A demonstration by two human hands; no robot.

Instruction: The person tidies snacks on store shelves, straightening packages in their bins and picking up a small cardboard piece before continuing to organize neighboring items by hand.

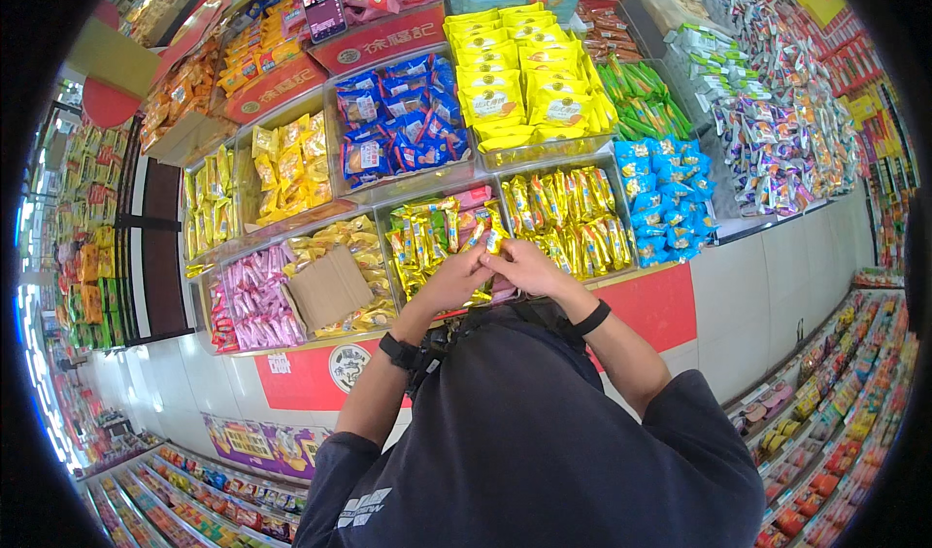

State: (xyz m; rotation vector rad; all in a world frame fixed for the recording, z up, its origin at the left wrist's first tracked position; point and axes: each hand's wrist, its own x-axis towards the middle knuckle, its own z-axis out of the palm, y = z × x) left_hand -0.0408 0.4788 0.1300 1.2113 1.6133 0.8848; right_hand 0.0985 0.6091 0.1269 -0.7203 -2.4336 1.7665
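Observation:
My left hand (pixel 453 280) and my right hand (pixel 528 265) meet over a clear bin at the front of a snack display. Gold-wrapped snack bars (pixel 496 233) stick up from between the fingers of both hands; how many each hand grips is partly hidden. Below them, the bin holds more gold packets (pixel 419 246), some green ones among them, and pink packets (pixel 477 197) along its right side. Immediately to the right, another bin is filled with rows of gold-and-red bars (pixel 568 217).
A brown cardboard piece (pixel 330 291) lies over yellow packets at left, beside pink-wrapped sweets (pixel 266 300). Behind are blue packets (pixel 400 122) and tall yellow packets (pixel 502 75). A smartphone (pixel 320 5) stands at the back. Light-blue packets (pixel 666 198) border the right side.

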